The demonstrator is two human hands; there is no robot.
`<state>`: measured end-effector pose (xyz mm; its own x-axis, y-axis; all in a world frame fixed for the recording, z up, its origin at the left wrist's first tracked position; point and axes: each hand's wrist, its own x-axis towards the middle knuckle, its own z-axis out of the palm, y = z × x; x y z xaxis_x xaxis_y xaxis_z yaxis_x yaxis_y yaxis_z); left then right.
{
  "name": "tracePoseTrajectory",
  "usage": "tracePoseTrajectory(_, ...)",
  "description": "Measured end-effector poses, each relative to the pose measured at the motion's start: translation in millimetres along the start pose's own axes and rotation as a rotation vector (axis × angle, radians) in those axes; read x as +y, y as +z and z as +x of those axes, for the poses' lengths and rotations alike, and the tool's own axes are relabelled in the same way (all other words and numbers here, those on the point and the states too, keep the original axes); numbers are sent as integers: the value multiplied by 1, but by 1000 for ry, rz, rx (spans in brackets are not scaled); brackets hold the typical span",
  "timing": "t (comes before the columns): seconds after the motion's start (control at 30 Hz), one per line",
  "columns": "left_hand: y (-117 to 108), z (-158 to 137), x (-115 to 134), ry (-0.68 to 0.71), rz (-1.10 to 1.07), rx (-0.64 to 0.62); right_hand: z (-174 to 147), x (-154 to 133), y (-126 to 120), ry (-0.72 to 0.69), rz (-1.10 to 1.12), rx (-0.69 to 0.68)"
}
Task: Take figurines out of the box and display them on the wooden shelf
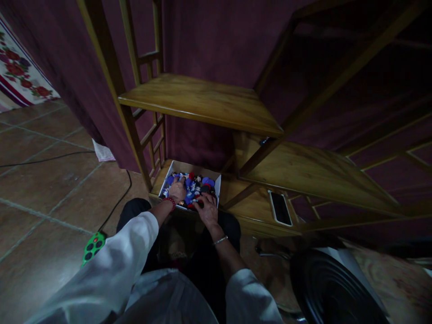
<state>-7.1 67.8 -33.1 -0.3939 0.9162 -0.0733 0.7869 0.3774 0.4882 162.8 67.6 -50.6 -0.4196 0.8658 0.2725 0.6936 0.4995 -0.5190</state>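
Note:
A shallow white box [218, 184] is filled with many small colourful figures [193, 189], mostly blue with some red, black and white; their exact kind is too small to tell. My left hand [177, 190], with a red bead bracelet at the wrist, reaches into the box's left half. Its fingers look apart and rest on the figures. My right hand [208, 210], wearing a thin light bracelet, lies over the box's front right part. Its thumb and fingers are spread, touching the figures. I see nothing clearly gripped in either hand.
The box stands on the lowest board of a wooden shelf [202, 99]. A white-framed dark tablet-like object [281, 208] lies farther right. A green power strip [93, 246] with a black cable is on the tiled floor at left. A black round ribbed object [332, 288] stands at lower right.

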Motion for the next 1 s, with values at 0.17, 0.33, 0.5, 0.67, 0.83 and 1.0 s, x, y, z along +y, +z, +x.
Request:
tracePoseTrajectory(0.17,-3,-4,-1,-9,-46,64,0,1,0,7,-6,-8)
tracePoseTrajectory(0.33,-6,-7,1,-63,-43,64,0,2,1,0,-9,-9)
tracePoseTrajectory(0.5,-4,-8,1,-113,-18,85,1,2,1,-3,-8,0)
tracePoseTrajectory(0.67,-2,-13,-1,-100,-33,112,1,3,2,-17,-2,7)
tracePoseTrajectory(0.83,-1,-19,-3,-113,-60,102,1,3,2,-20,-10,3)
tracePoseTrajectory(1.0,4,-19,-7,-90,-83,100,0,1,0,-13,-16,-8)
